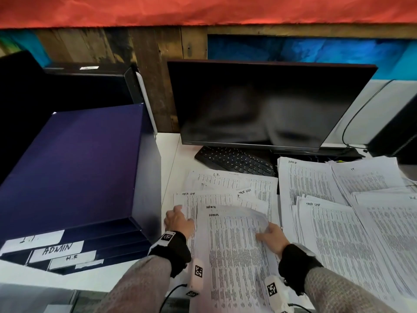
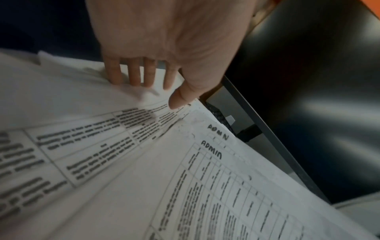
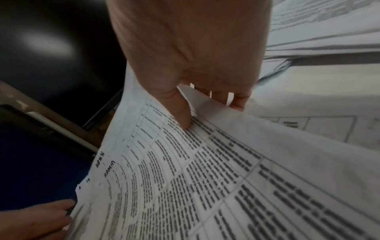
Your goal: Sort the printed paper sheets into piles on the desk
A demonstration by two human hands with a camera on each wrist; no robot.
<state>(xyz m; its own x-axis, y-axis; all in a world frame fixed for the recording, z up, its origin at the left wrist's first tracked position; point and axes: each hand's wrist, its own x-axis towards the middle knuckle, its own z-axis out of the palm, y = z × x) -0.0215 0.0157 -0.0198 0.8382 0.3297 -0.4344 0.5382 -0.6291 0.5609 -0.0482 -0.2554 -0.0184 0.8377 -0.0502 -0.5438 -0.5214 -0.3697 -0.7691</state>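
White desk (image 1: 171, 154), paper everywhere: the right hand (image 1: 272, 236) pinches the right edge of the ADMIN sheets (image 1: 234, 249), thumb on top, and the left hand (image 1: 178, 221) curls round their left edge, front centre beside the tray stack (image 1: 74, 168). Bowed so, a page could slip into the loose sheets (image 1: 225, 184) beneath; the held pages look thin, limp, densely tabled.

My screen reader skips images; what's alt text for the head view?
The right hand pinches the raised right edge of a printed ADMIN sheet on a white desk, while the left hand grips sheets at its left. Paper piles lie right, a dark monitor and keyboard behind, blue labelled trays left.
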